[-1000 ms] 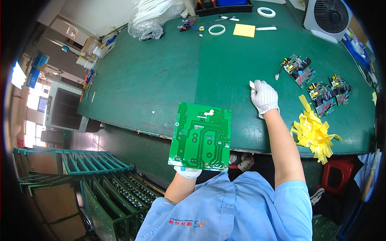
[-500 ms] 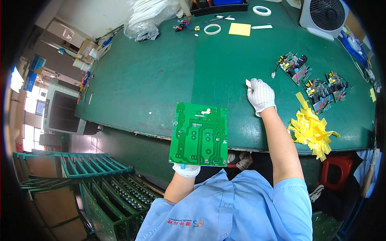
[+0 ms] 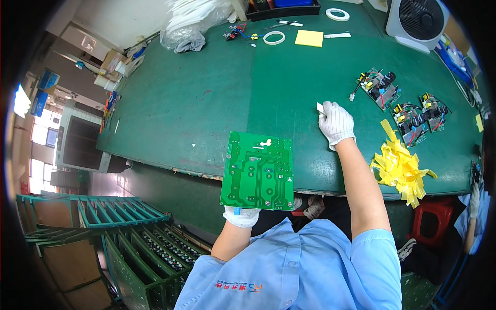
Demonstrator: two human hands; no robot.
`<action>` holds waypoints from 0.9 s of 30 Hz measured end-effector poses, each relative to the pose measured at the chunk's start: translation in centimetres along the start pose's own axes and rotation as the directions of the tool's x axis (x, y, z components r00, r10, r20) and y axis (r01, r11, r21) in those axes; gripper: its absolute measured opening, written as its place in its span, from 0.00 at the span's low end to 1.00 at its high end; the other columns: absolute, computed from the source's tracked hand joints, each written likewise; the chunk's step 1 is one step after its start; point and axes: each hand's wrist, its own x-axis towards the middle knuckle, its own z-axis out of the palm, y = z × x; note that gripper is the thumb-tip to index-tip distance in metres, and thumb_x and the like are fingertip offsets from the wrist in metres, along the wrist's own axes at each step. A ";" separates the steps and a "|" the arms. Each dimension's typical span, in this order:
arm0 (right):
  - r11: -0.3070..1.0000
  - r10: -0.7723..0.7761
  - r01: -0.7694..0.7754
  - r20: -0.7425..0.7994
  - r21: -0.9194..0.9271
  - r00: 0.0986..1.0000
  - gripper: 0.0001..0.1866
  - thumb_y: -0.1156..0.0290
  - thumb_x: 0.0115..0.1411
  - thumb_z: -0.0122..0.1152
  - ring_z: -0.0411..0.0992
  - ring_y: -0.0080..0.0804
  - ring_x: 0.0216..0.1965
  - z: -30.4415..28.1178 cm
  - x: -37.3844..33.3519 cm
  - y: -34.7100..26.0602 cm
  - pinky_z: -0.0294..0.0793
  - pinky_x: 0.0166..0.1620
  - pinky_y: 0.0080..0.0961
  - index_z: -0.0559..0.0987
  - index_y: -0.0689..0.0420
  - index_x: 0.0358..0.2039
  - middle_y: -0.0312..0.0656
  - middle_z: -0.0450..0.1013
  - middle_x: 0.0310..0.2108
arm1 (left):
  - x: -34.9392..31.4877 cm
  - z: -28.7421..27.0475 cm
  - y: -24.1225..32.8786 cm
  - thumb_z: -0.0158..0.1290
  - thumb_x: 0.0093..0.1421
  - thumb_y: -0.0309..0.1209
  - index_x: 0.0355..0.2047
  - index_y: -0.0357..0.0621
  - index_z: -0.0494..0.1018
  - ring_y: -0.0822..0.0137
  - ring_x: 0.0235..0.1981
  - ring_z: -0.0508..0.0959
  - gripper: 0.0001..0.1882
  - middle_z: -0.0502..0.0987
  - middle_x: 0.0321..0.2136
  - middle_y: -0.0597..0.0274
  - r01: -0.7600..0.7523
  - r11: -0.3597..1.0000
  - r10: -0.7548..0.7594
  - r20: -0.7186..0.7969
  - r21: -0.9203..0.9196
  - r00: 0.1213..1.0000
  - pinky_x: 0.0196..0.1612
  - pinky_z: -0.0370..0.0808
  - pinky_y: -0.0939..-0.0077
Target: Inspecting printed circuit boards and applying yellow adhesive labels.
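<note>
A green circuit board (image 3: 258,173) is held up in front of my body, its soldered side with traces facing me. My gloved left hand (image 3: 241,216) grips it from underneath at its near edge; the fingers are hidden behind the board. My right hand (image 3: 336,123), in a white striped glove, rests on the green table, closed around a small flat white piece (image 3: 320,107). Only the tip of that piece sticks out past the fingers. To the right of this hand lie several circuit boards (image 3: 381,88) with components and wires upward.
A crumpled heap of yellow tape strips (image 3: 400,168) hangs over the near edge of the green table (image 3: 206,119). Tape rings (image 3: 274,37), a yellow pad (image 3: 309,38) and a fan (image 3: 421,23) sit farther back. Green racks (image 3: 150,253) stand lower left; another person's gloved hand (image 3: 474,201) shows at right.
The circuit board has tilted and shifted slightly in my left hand. My right hand stays where it was. At the far right, the other person's hand has come into view, holding a dark object.
</note>
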 end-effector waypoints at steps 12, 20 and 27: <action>1.000 -0.002 0.002 -0.013 -0.001 1.000 0.06 0.66 0.56 0.57 0.76 0.44 0.28 0.1 0.0 0.0 0.77 0.30 0.42 0.72 0.52 0.30 0.44 0.73 0.27 | -0.2 0.0 -0.2 0.47 0.65 0.43 0.60 0.48 0.66 0.55 0.57 0.72 0.25 0.70 0.58 0.56 0.026 1.000 -0.025 -0.067 0.006 0.997 0.56 0.72 0.54; 1.000 0.015 -0.015 0.019 -0.007 1.000 0.06 0.66 0.56 0.57 0.76 0.45 0.28 0.1 0.1 0.0 0.76 0.30 0.43 0.72 0.52 0.30 0.44 0.73 0.27 | -1.4 -1.0 -0.1 0.48 0.60 0.35 0.55 0.44 0.71 0.55 0.51 0.77 0.22 0.76 0.50 0.53 0.057 0.994 -0.021 -0.337 0.098 0.941 0.50 0.76 0.53; 1.000 -0.014 0.014 -0.024 0.007 1.000 0.05 0.66 0.57 0.56 0.76 0.45 0.28 0.3 0.0 0.1 0.76 0.30 0.42 0.72 0.52 0.30 0.44 0.73 0.26 | -1.4 -1.2 -0.4 0.53 0.57 0.38 0.56 0.44 0.71 0.52 0.51 0.76 0.26 0.74 0.53 0.52 0.117 0.961 -0.181 -0.245 -0.252 0.952 0.52 0.75 0.51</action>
